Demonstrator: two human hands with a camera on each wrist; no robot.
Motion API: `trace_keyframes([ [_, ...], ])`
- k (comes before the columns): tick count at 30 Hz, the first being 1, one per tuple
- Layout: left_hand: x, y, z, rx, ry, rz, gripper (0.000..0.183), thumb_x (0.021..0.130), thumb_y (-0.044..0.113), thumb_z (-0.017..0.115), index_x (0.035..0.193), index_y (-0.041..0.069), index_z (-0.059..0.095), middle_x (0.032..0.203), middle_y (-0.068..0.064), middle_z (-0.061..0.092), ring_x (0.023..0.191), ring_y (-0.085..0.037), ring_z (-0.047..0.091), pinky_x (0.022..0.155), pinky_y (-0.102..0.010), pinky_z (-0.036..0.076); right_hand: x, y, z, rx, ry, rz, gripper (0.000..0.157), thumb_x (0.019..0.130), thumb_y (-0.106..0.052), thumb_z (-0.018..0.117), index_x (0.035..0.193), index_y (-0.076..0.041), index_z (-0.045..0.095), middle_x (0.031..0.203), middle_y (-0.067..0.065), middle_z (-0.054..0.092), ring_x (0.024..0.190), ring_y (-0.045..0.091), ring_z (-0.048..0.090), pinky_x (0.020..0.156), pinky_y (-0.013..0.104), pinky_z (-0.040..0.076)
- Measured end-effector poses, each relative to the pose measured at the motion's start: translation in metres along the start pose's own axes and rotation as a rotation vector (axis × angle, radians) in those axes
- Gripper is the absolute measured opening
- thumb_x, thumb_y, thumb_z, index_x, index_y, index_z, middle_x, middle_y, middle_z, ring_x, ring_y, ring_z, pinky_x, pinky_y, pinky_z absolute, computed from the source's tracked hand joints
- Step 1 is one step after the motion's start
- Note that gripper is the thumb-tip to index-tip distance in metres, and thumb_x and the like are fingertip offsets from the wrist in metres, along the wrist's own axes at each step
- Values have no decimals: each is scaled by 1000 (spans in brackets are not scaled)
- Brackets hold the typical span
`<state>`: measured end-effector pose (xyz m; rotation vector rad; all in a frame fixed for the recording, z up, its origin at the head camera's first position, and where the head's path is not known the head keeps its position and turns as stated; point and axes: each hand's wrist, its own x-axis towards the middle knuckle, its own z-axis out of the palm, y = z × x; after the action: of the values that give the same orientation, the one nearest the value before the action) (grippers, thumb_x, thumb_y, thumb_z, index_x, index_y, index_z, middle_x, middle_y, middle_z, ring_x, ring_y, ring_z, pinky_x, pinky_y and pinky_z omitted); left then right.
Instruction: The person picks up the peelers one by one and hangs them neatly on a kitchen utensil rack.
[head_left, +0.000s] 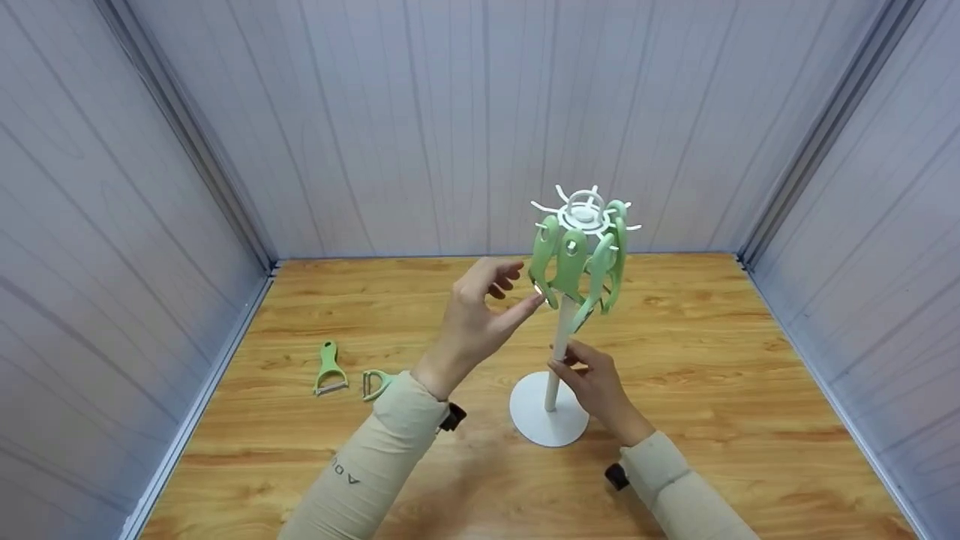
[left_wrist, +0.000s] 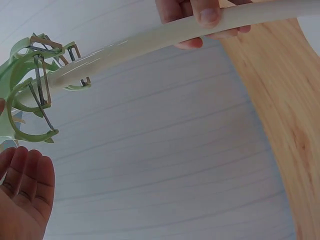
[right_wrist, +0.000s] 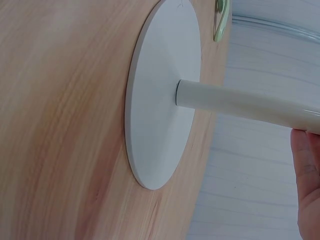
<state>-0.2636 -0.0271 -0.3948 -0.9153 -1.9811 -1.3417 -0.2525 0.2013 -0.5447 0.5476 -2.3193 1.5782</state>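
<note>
In the head view, we see a white stand (head_left: 563, 328) upright on the wooden table (head_left: 690, 360), pale-green peelers (head_left: 571, 268) hanging from its spoked top (head_left: 583, 215); the right hand (head_left: 600, 386) pinches it, while the left hand (head_left: 480, 311), loosely spread beside them, grips nothing. From the left wrist, we note a glossy pole (left_wrist: 135, 45); from the right, a flat round base (right_wrist: 155, 120).

- Left sleeve (head_left: 375, 457), lower centre: pale beige, lightly creased, dark capital lettering (head_left: 345, 471) on it.
- Right sleeve (head_left: 686, 487), lower right: matching beige, crossed by a crease.
- Small black block (head_left: 452, 417) beside the left cuff; similar dark piece (head_left: 616, 476) by the right.
- Left hand (head_left: 476, 315), right hand (head_left: 596, 381): bare.
</note>
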Motion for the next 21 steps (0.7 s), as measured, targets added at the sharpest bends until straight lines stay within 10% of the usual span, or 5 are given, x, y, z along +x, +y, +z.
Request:
trace_keyframes([
  [21, -40, -32, -17, 126, -52, -116, 35, 93, 15, 88, 120, -2, 73, 105, -15, 73, 90, -25, 69, 77, -39, 64, -1, -3, 0, 20, -3, 59, 9, 102, -4, 73, 111, -4, 76, 99, 11, 77, 90, 6, 68, 75, 22, 62],
])
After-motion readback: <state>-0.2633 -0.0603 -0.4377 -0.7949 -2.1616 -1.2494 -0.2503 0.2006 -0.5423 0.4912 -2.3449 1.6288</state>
